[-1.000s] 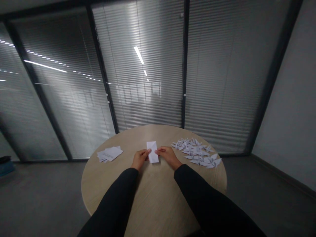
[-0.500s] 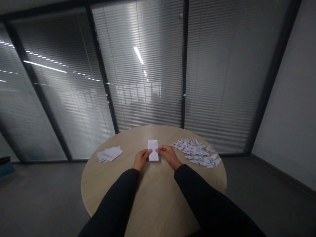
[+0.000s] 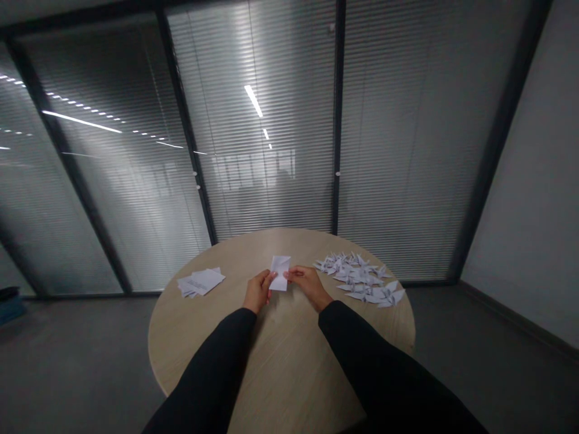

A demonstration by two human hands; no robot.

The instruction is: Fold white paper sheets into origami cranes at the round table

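Your left hand point(image 3: 257, 292) and right hand point(image 3: 309, 288) pinch a folded white paper point(image 3: 280, 272); paper sheets point(image 3: 200, 281) lie stacked on the round surface point(image 3: 289, 337) to your left; paper cranes point(image 3: 359, 278) lie heaped to your right.

The person is wearing a plain, matte black long-sleeved garment, its left sleeve point(image 3: 203, 374) and right sleeve point(image 3: 380, 367) tapering smoothly and ending at the wrists, while the left hand point(image 3: 259, 292) and right hand point(image 3: 309, 288) are staying bare and ungloved.

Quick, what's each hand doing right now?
Left hand: closed, fingers pinching a folded white paper.
Right hand: closed, pinching the same paper.
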